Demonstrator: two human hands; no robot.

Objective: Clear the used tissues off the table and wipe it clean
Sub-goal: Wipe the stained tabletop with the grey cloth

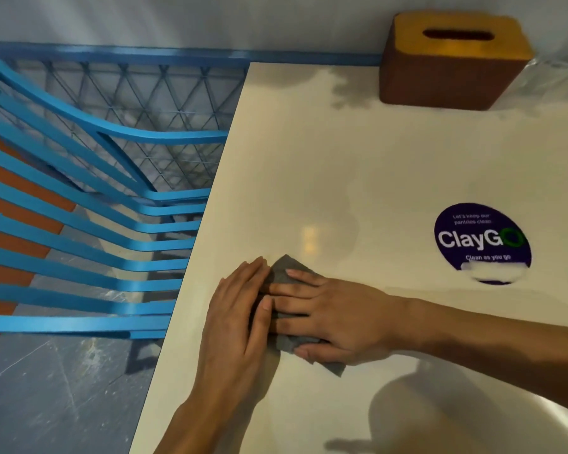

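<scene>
Grey cloth (pixel 284 268) flat on table (pixel 341 158), near L edge. L hand (pixel 240 309) & R hand (pixel 338 314) press it, fingers straight: L together, R slightly apart. Far edge: tissue box (pixel 453 60).

Cloth (pixel 287 268) mostly beneath fingers (pixel 292 290)

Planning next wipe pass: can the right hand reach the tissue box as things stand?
Probably yes: only bare table lies between the right hand, flat on the cloth, and the tissue box.
</scene>
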